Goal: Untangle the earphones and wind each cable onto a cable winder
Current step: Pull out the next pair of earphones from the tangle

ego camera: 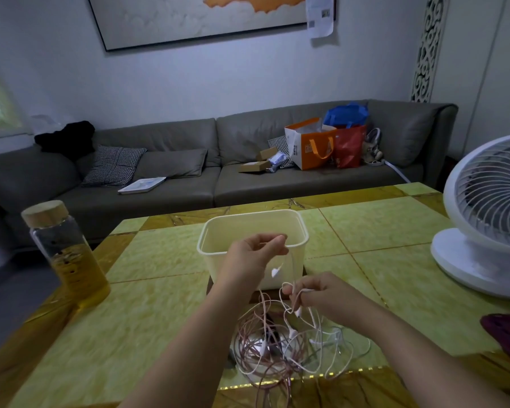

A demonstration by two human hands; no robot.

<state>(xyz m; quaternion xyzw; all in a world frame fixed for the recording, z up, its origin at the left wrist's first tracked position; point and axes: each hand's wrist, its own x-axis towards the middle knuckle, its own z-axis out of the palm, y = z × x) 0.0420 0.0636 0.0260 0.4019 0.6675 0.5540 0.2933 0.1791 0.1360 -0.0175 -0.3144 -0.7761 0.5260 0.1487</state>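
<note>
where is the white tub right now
In the head view the white tub sits mid-table, just behind the left hand, with the glass bottle to its left and the white fan to its right.

No legible text; print on orange bag (309,147) and wall sheet (320,16) too blurred.

The tub (252,231) stands behind the tangled earphones (280,346), bottle (65,254) left, fan (489,216) right.

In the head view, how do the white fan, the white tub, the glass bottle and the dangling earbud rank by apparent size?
1. white fan, though the frame edge crops it
2. white tub
3. glass bottle, close to the tub, so this order is unsure
4. dangling earbud
</note>
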